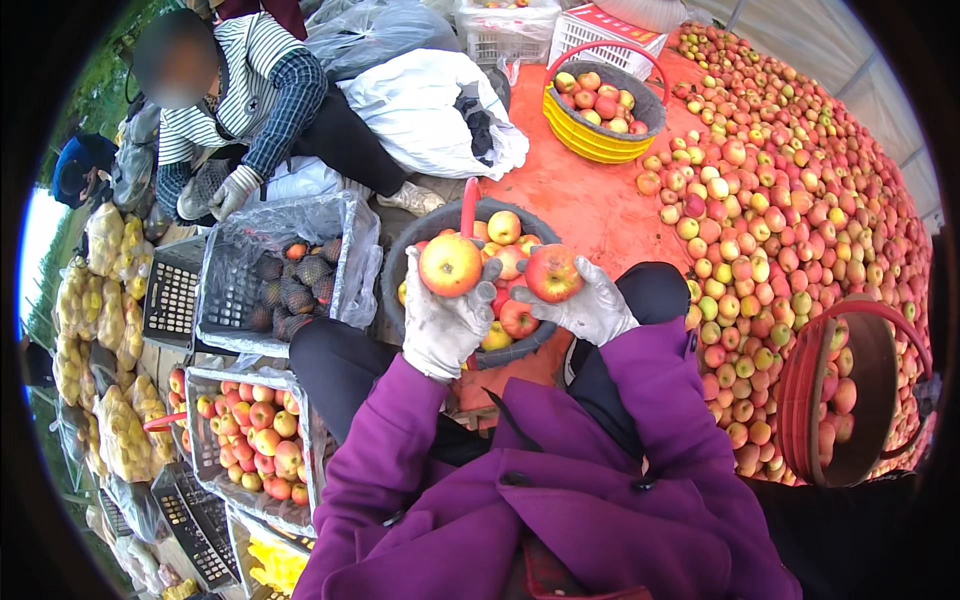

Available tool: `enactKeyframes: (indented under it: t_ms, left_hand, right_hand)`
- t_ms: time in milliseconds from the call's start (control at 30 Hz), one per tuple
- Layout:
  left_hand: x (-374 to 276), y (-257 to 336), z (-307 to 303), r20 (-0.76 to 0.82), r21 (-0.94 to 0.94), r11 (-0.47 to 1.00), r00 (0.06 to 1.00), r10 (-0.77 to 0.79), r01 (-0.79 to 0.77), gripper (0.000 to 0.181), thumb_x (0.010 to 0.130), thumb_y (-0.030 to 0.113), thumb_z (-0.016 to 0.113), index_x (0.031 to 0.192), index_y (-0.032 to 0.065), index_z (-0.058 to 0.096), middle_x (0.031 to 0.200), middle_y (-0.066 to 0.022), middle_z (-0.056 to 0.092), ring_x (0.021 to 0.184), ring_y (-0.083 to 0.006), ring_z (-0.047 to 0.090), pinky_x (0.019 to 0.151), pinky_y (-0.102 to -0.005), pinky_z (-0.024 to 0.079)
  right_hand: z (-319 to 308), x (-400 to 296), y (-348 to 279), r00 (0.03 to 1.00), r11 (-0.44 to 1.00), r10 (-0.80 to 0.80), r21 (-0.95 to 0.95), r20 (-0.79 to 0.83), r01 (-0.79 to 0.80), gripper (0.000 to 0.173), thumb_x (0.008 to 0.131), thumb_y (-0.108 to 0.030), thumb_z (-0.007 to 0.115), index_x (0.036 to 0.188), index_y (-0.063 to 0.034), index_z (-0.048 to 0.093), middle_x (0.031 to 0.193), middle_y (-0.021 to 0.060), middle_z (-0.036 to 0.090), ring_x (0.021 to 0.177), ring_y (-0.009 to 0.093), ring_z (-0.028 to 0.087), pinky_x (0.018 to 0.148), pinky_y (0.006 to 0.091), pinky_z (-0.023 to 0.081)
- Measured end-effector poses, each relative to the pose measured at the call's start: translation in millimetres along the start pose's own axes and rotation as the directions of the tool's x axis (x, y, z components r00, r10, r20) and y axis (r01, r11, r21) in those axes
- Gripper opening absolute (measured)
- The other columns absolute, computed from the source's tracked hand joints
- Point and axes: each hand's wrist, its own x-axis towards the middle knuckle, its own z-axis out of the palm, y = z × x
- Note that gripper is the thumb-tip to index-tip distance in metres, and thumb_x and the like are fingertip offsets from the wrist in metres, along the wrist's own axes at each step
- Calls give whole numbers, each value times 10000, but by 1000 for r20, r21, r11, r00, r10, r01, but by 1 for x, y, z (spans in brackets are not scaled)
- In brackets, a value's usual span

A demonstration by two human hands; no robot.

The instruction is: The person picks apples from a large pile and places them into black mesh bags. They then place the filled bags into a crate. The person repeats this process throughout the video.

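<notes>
My left hand (448, 319), in a soiled white glove, holds a yellow-red apple (451, 265) with its blossom end towards me. A redder apple (553, 273) is gripped by my right hand (592, 300), gloved in the same way. Both apples are apart from each other, above a round basket (394, 259) with a dark lining and a red handle (469, 206). Red and yellow apples (517, 318) lie in this basket, which stands between my knees. My hands hide part of its contents.
Left, a plastic-lined crate (274, 217) holds netted fruit, and another crate (315, 420) holds apples. A large apple heap (787, 247) spreads right. Beyond are a yellow basket (592, 146) and a white sack (420, 112). A red basket (799, 397) is tipped at right. A gloved person (247, 97) sits upper left.
</notes>
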Motion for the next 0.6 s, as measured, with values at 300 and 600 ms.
enactKeyframes:
  t_ms: [300, 600]
  left_hand:
    - [-1, -15, -9, -11, 624, 724, 924, 383, -293, 757, 820, 657, 532, 1264, 52, 436, 1166, -150, 540, 1059, -286, 565, 850, -403, 526]
    - [-12, -7, -9, -131, -5, 999, 990, 49, -50, 756, 863, 637, 467, 1297, 22, 391, 1249, -189, 489, 1147, -286, 507, 951, -437, 467]
  right_hand:
    - [-6, -1, 9, 999, 994, -27, -110, -45, 22, 714, 872, -597, 505, 1360, -90, 378, 1237, 134, 551, 950, 267, 631, 754, 370, 548]
    - [2, -3, 19, 1000, 986, -14, -168, -11, 12, 734, 860, -542, 568, 1391, -95, 326, 1278, 135, 523, 870, 202, 643, 664, 305, 558]
